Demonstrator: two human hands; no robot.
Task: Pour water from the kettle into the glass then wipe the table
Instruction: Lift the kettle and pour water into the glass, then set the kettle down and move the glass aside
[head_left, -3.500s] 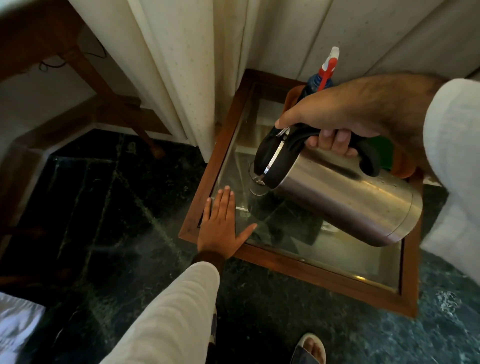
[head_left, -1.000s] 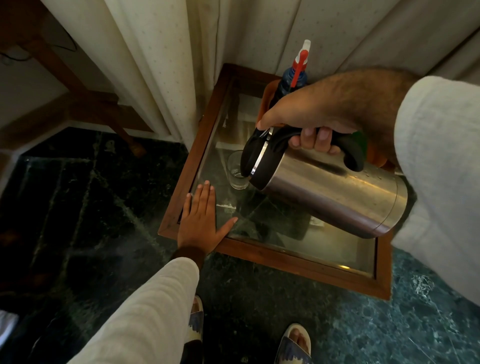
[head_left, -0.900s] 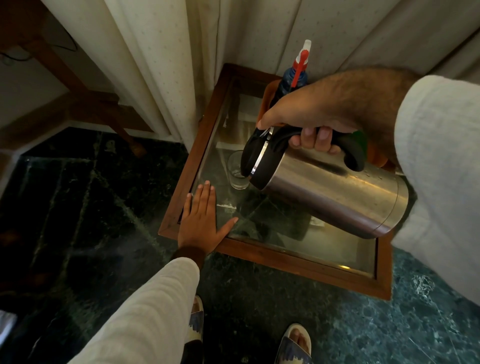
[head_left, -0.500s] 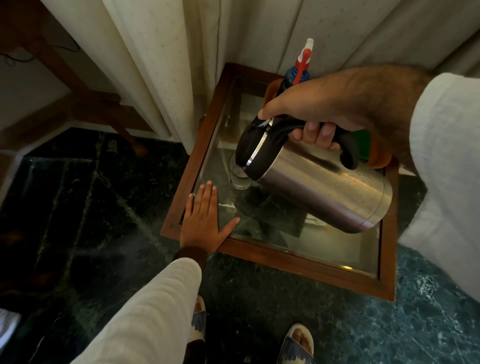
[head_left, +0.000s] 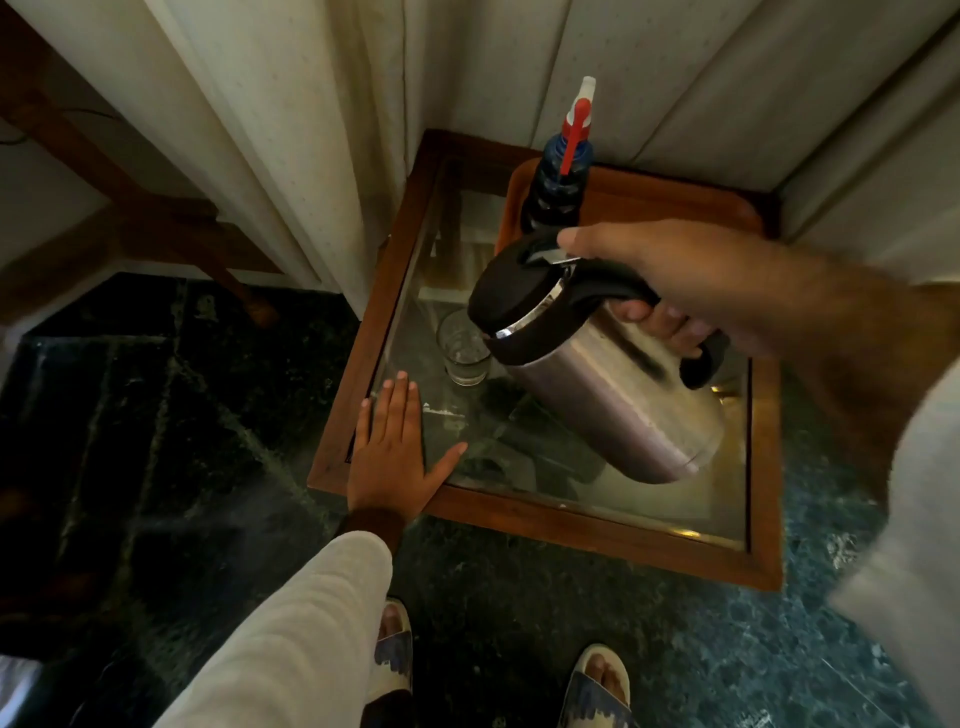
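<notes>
Above glass (head_left: 464, 349) | kettle (head_left: 613, 384) tilted, right fingers (head_left: 654, 325) clamped on handle | left hand (head_left: 393, 457) flat, fingers apart

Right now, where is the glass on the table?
In the head view, the glass stands on the table near its left edge, just beyond the fingertips of the flat left hand and right beside the kettle.

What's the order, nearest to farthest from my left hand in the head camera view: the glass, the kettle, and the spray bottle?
From the left hand:
1. Glass, just beyond the fingertips.
2. Kettle, to the right, held by the right hand.
3. Spray bottle, at the table's far side.
</notes>
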